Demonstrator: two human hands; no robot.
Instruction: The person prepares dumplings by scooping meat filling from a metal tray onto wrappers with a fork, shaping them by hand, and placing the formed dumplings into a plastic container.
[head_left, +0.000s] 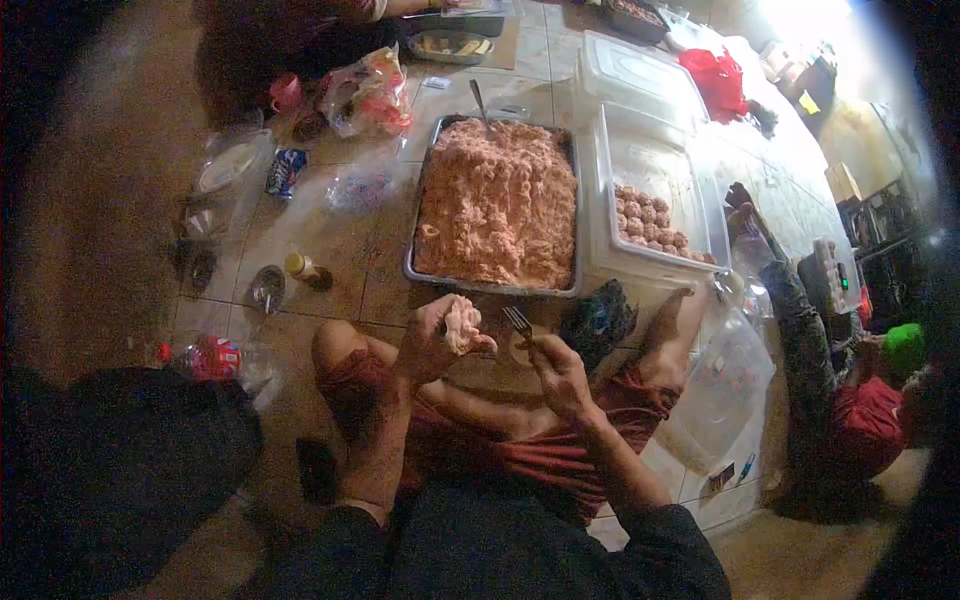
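My left hand [428, 345] is closed around a lump of pale pink minced meat [462, 326], part of which shows above the fingers. A fork [517, 322] is gripped in my right hand [562, 378], its tines pointing up and toward the lump, apart from it. Just beyond both hands lies a large rectangular tray [420, 272] heaped with minced meat [497, 205]. The handle of a metal utensil [479, 102] sticks up at the tray's far edge. To the right, a clear plastic box [640, 150] holds several meatballs [645, 218] at its near end.
A black plastic bag [598, 322] lies close to my right hand. On the left floor are a small jar [305, 268], a metal bowl [266, 288] and a bottle with a red label [212, 357]. Another person [868, 425] is at far right; a dark-clothed person [270, 60] sits at upper left.
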